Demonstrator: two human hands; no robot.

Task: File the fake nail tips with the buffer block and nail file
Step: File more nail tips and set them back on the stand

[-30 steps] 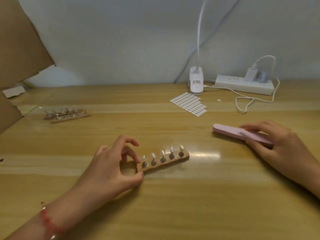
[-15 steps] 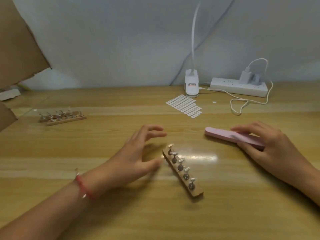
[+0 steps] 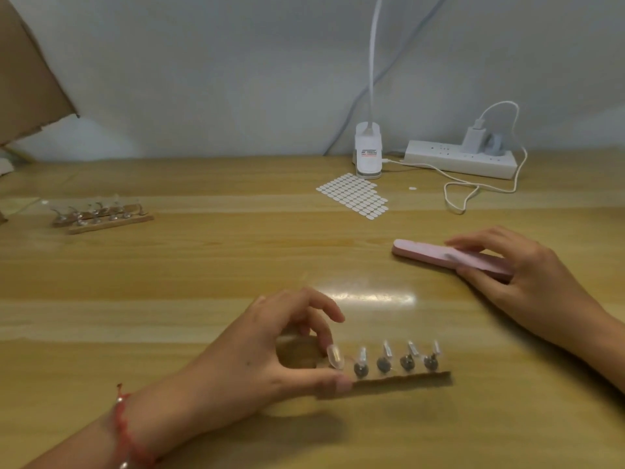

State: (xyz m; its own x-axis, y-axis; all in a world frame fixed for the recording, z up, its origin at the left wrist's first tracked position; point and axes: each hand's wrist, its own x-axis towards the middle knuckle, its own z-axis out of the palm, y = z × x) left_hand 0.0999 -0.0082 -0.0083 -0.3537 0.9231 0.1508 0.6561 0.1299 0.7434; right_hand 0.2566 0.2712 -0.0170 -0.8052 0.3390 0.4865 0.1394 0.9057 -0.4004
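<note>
I am holding the strip [image 3: 402, 380] near the front of the table [image 3: 203, 265] with my left hand [image 3: 267, 353]. That grip is clamped on the strip's left end, with the thumb pressing its near edge and the fingers curling over from the far side. One fingertip is sitting right at the clear nail tip [image 3: 334, 356] on that end. Four more tips [image 3: 387, 350] are standing in a row along the strip to the right, each on a dark mount. A red bracelet [image 3: 123, 431] is showing on that wrist.

My right hand [image 3: 527, 282] is well apart from the strip, off to the right and farther back. Its grip is closing on the pink buffer [image 3: 426, 252], fingers lying over the top and thumb along the near side. The buffer is lying flat on the table, its free end pointing left.

A second strip [image 3: 101, 216] with tips is lying far left. A sticker sheet [image 3: 353, 199] is lying just in front of the lamp base [image 3: 368, 154]. Beside the base, a power strip [image 3: 460, 159] is lying by the wall, with a white cable [image 3: 473, 191] looping in front of it. Cardboard [image 3: 27, 79] is filling the upper left corner.
</note>
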